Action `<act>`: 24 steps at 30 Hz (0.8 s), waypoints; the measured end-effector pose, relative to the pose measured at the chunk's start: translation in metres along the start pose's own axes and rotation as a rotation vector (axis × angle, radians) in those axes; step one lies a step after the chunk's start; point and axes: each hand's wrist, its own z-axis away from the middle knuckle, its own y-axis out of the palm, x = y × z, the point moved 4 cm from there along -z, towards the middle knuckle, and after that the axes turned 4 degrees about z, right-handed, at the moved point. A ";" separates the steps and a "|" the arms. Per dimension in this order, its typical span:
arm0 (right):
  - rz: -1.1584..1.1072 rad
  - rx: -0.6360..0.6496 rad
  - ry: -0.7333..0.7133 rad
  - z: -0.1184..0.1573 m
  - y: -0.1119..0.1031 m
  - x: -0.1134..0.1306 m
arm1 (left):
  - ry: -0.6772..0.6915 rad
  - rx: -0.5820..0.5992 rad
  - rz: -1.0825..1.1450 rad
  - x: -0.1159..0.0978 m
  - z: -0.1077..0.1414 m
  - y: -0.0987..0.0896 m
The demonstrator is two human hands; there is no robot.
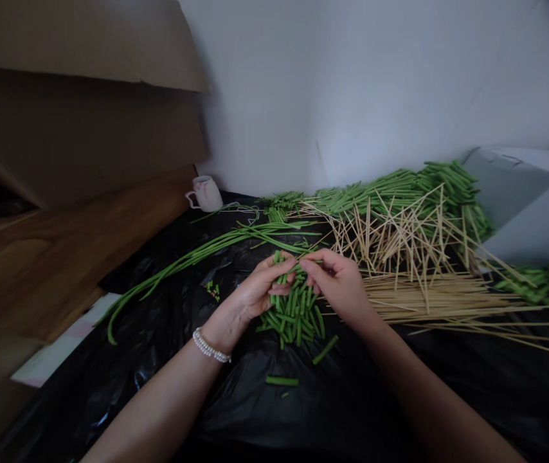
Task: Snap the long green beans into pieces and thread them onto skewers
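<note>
Both hands meet over a heap of short cut green stem pieces (298, 315), which look like garlic scapes. My left hand (260, 283), with a beaded bracelet (209, 347) on its wrist, is closed around several green stem pieces (280, 278) lined up side by side. Its thumb lies across them. My right hand (335, 280) pinches thumb and forefinger together right beside the left thumb; a thin greenish bit shows there, too small to name. Long uncut green stems (216, 243) lie beyond my left hand.
Right of the hands lie bamboo skewers (433, 296), some in a loose tangle. Behind them are rows of green pieces (395, 193) against the wall. A white mug (206, 194) stands at back left, near a cardboard box (86, 128). Black plastic sheeting (265, 418) covers the surface.
</note>
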 end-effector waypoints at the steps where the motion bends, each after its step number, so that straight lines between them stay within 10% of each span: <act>1: 0.077 -0.005 -0.043 0.000 -0.003 0.001 | 0.003 -0.012 0.017 -0.002 0.000 -0.001; 8: 0.709 0.094 -0.463 0.004 0.001 0.005 | -0.019 -0.043 0.118 -0.009 0.002 0.001; 24: 1.237 0.057 -0.581 0.009 0.008 0.014 | -0.021 0.102 -0.327 0.001 0.007 0.011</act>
